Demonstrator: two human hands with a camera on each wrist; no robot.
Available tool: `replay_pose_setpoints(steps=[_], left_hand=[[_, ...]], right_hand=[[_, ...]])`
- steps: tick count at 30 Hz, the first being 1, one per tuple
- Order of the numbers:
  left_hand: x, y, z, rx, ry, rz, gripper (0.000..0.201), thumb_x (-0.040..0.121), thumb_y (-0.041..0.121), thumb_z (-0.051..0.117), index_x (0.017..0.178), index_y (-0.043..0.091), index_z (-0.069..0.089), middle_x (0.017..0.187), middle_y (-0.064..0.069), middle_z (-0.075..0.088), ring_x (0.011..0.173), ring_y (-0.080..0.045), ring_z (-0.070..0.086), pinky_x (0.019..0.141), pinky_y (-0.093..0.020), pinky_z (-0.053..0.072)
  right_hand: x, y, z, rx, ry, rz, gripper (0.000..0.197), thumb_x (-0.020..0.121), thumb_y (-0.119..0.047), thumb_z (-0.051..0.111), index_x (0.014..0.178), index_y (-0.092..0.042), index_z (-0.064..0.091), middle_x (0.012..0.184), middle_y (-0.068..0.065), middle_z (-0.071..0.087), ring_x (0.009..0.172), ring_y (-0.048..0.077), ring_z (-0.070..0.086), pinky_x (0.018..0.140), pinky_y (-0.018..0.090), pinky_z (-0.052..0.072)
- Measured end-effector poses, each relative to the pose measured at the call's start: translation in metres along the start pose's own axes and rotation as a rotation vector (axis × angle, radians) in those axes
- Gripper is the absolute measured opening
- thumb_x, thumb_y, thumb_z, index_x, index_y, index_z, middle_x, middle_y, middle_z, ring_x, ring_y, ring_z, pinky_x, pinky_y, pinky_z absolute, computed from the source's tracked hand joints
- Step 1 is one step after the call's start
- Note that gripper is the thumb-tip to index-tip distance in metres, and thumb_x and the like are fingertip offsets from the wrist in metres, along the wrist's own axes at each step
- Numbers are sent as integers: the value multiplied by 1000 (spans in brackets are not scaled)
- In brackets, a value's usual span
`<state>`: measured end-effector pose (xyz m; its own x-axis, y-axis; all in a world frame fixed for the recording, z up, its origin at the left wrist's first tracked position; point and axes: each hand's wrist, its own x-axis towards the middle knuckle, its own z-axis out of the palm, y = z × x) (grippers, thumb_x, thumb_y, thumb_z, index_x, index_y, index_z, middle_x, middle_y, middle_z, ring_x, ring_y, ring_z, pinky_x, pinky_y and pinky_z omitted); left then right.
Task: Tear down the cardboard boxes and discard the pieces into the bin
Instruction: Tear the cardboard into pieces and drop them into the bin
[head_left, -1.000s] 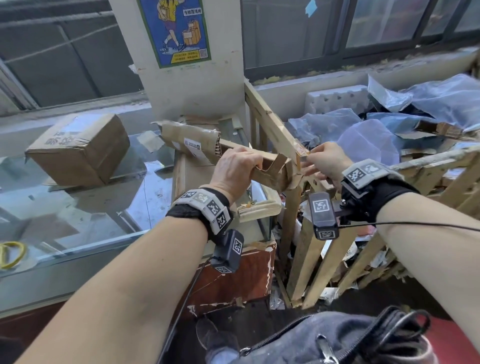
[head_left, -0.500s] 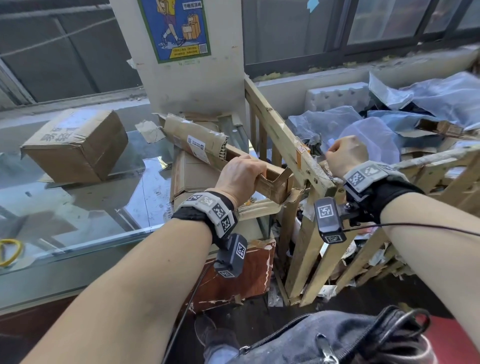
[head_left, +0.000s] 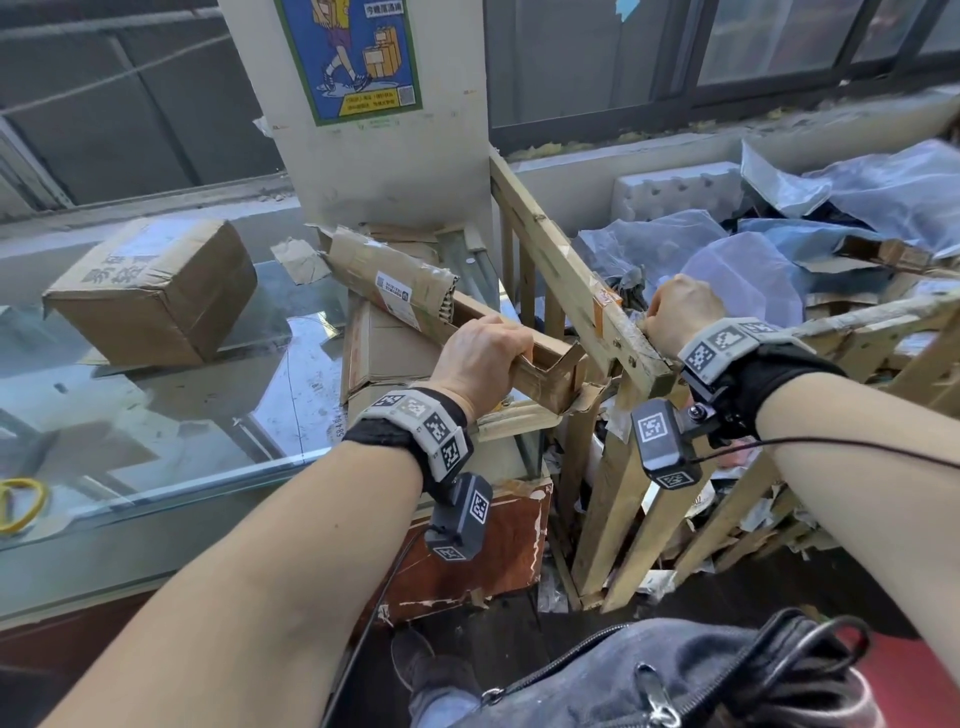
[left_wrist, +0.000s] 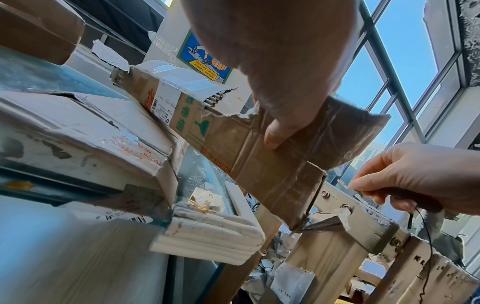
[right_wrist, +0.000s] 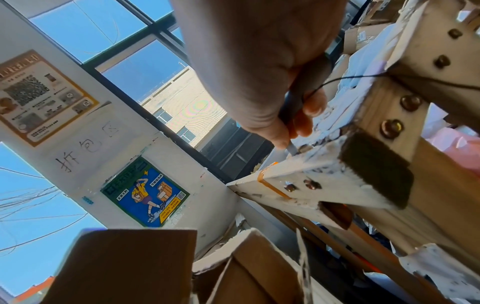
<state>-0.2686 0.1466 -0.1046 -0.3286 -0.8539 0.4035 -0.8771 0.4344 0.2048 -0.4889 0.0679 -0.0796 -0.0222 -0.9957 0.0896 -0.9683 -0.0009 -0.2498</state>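
Note:
A long torn cardboard box piece (head_left: 395, 280) slants from the glass counter to the wooden slatted bin (head_left: 550, 249). My left hand (head_left: 483, 358) grips its near end, thumb (left_wrist: 280, 131) pressed on the taped underside (left_wrist: 272, 170). My right hand (head_left: 675, 312) is fisted at the bin's corner rail (right_wrist: 324, 170). It holds a small dark-handled cutter (right_wrist: 298, 98) with a thin cord, its blade tip against the rail top. The right hand (left_wrist: 420, 176) is apart from the cardboard.
An intact taped box (head_left: 156, 291) sits on the glass counter (head_left: 156, 415). Flattened boxes (head_left: 384, 343) lie under the torn piece. Plastic film and cardboard scraps (head_left: 753, 270) fill the bin. A yellow band (head_left: 21, 504) lies at far left. A grey bag (head_left: 675, 675) hangs below.
My right hand has left the cardboard's end and moved right, over the rail to the bin's corner. The left hand keeps its grip on the cardboard.

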Motion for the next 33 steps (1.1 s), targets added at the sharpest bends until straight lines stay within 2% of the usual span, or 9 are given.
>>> replay_pose_setpoints(steps=[6,9,11,16,18,22,27,30,33], left_hand=[[-6,1,-2,17,60,59,18,68,-8,70,68,10,68,71,-6,69,74,-28,63,68,-36,51],[-11,2,-2,70,116,84,19,67,-5,74,67,13,67,71,-1,69,74,-26,62,68,-35,48],[-16,1,0,108,162,91,18,68,-1,76,67,15,67,71,1,69,73,-25,61,69,-34,46],[-32,-3,5,138,230,89,13,81,15,62,70,19,69,75,5,69,75,-24,58,75,-32,33],[-42,-6,8,119,213,79,22,83,21,50,71,20,69,76,5,68,76,-23,58,77,-33,35],[-58,-16,15,38,204,0,16,73,2,72,68,16,68,75,2,68,75,-23,59,70,-34,48],[-72,-29,13,-76,124,-107,17,68,0,79,72,13,69,80,-4,71,76,-22,62,64,-34,54],[-83,-36,13,-113,62,-141,24,64,-12,73,73,10,72,82,-8,73,76,-25,68,67,-39,58],[-87,-36,5,-135,-96,-252,31,73,-15,63,87,8,76,98,-11,73,93,-27,68,86,-41,54]], right_hand=[[-11,-12,-16,-142,1,-32,25,92,-27,59,104,-5,61,108,16,60,91,30,53,78,37,44],[-25,-32,-25,-110,153,-278,33,95,-31,53,115,-5,56,117,16,52,108,31,49,88,40,40],[-33,-50,-22,24,84,-377,31,95,-30,53,115,-8,59,116,13,54,109,29,52,88,38,41],[-39,-69,8,159,-346,-145,47,84,-51,62,96,-6,66,92,10,66,87,25,63,67,31,50],[-42,-67,17,194,-473,-95,44,79,-45,71,94,-4,66,88,11,68,82,26,67,69,36,56],[-46,-66,28,198,-479,-144,23,89,-18,61,84,5,65,83,16,68,80,31,68,74,38,57],[-38,-56,36,238,-467,-113,40,96,-11,46,56,-8,47,72,14,59,77,29,59,60,32,46],[-29,-49,44,542,-509,57,29,96,-12,51,69,-6,56,90,24,68,87,38,68,78,50,56],[-34,-47,43,830,-562,226,19,98,-12,49,89,0,61,89,26,68,78,39,70,72,52,58]])
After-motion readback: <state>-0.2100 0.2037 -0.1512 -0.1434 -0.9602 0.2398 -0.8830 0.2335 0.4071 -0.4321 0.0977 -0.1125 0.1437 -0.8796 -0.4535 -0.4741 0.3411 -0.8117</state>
